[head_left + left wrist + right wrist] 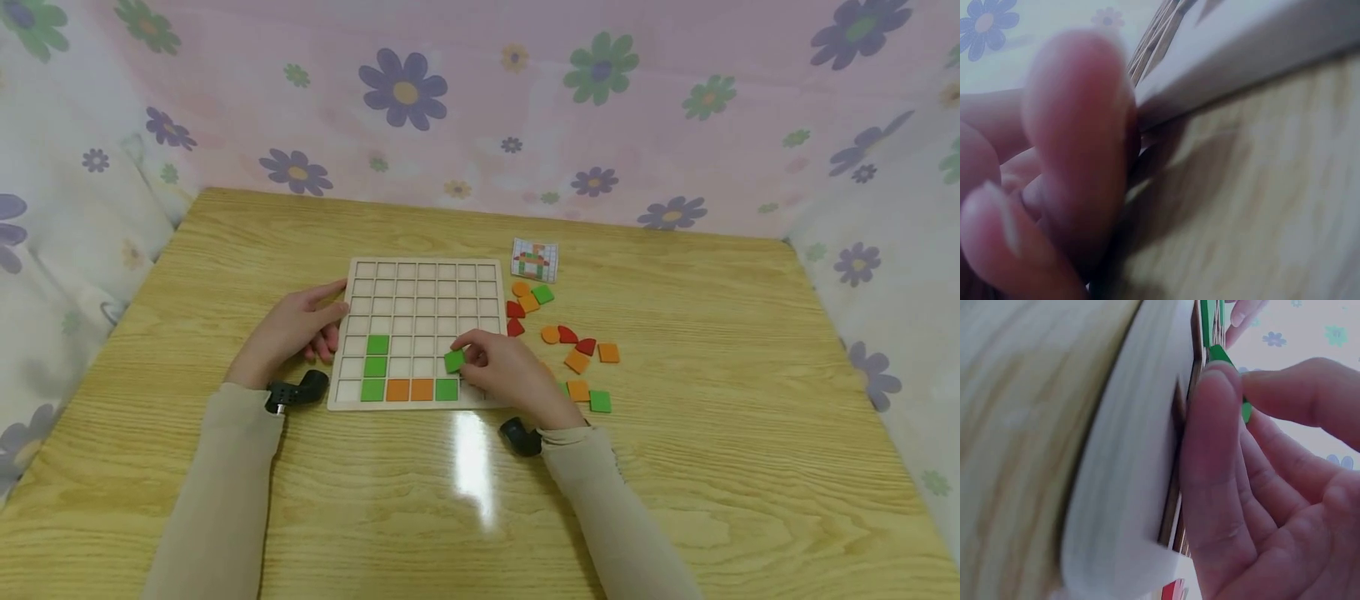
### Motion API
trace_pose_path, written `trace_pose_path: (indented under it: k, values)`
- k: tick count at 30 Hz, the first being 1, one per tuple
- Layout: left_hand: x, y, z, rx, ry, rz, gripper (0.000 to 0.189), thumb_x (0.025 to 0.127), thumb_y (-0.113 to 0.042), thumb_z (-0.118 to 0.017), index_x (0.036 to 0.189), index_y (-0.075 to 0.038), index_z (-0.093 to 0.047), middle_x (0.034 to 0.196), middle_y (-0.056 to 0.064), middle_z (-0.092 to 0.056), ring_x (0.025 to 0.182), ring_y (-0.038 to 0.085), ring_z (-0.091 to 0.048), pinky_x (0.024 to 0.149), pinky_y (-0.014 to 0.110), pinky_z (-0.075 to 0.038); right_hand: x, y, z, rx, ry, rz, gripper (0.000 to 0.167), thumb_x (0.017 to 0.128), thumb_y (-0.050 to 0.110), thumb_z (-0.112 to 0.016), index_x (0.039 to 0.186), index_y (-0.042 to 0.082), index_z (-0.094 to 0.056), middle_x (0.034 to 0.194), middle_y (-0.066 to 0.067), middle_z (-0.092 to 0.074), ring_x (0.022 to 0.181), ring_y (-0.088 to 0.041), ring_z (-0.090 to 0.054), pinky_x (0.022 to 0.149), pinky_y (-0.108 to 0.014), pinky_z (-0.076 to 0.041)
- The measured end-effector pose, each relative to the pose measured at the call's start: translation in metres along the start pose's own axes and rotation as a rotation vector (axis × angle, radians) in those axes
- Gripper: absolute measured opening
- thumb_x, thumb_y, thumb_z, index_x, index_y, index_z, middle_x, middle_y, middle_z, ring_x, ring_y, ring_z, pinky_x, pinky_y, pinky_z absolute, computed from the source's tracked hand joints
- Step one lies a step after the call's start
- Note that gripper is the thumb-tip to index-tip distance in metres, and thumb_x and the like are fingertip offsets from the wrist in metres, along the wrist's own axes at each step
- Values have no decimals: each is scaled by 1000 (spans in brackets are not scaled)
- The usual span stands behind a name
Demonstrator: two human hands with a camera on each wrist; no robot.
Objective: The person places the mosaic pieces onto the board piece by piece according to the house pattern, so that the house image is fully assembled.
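Note:
A wooden grid board (425,323) lies on the table, its lower squares partly filled with green and orange tiles. My right hand (502,367) pinches a green square tile (453,361) between thumb and fingers, tilted just over the board above a green tile (446,390) in the bottom row. In the right wrist view the tile (1220,355) shows between the fingertips. At the board's left side my left hand (294,325) touches the edge with index finger and thumb, other fingers loosely bent. The left wrist view shows the fingers (1079,125) close beside the board's side wall (1241,56).
Right of the board lie loose pieces: red quarter-round ones (586,347), orange squares (608,353), green squares (600,402) and round-edged orange ones (551,334). A printed pattern card (535,260) lies behind them. Flowered cloth (480,100) hangs around the table.

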State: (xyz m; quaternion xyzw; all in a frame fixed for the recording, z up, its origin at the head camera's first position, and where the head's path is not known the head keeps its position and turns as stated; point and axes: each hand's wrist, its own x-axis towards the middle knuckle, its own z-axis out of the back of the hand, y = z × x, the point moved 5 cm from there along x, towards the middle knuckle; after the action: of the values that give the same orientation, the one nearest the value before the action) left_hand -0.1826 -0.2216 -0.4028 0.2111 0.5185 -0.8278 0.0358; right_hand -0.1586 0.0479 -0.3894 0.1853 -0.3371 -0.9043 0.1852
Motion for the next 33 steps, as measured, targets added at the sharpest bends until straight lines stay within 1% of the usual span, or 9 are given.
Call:
trace_pose_path:
  k: [2,3,10,12,17,24,30,33]
  values:
    - [-3,-5,-1,-3,4,-2,55,94,-30,-46,143,-22,-23,66,15,-57,51,26,-57,45,32,-43,1,1,-2,-15,-1,10,21,84,17,-59,105,20,-60,81,8,-57,69,-9,-51,64,-24,-44]
    - [-2,-3,-1,-5,4,-4,54,94,-30,-46,143,-22,-23,65,16,-57,51,26,-57,45,32,-43,1,1,-2,-18,-3,11,21,84,18,-59,105,20,-60,80,8,-57,69,-9,-51,63,-24,-44]
    - [11,16,0,3,-3,-11,56,90,-42,-48,141,-33,-25,67,16,-58,52,29,-58,45,33,-44,0,3,-4,-28,-13,25,21,82,20,-64,103,18,-61,76,8,-55,68,-10,-49,62,-24,-43]
    - [13,19,1,6,-11,-10,56,89,-44,-49,140,-35,-26,68,17,-58,53,30,-58,45,34,-45,0,4,-4,-30,-17,29,21,82,20,-64,103,18,-61,76,7,-54,67,-10,-49,61,-24,-42]
    - [13,18,1,3,-17,-11,57,89,-44,-49,140,-34,-26,68,17,-57,53,29,-58,45,34,-45,0,6,-5,-30,-15,40,21,82,20,-65,102,18,-61,74,7,-54,66,-10,-49,60,-24,-41]
    - [11,14,1,8,-12,-12,57,90,-43,-48,141,-31,-25,67,16,-58,52,27,-58,46,34,-44,1,8,-8,-52,-22,77,11,82,15,-64,93,17,-64,72,7,-54,66,-9,-48,61,-24,-41]
    - [13,15,2,21,-27,-12,58,89,-44,-49,141,-32,-26,67,16,-59,51,27,-57,45,34,-44,2,8,-8,-58,-24,104,12,82,16,-65,93,17,-64,72,8,-53,65,-9,-48,60,-24,-42]
    - [12,16,3,18,-27,-12,58,89,-45,-49,141,-33,-26,67,16,-59,51,27,-57,45,35,-44,1,9,-7,-56,-7,128,12,82,19,-65,94,17,-64,71,8,-53,65,-8,-47,60,-23,-41]
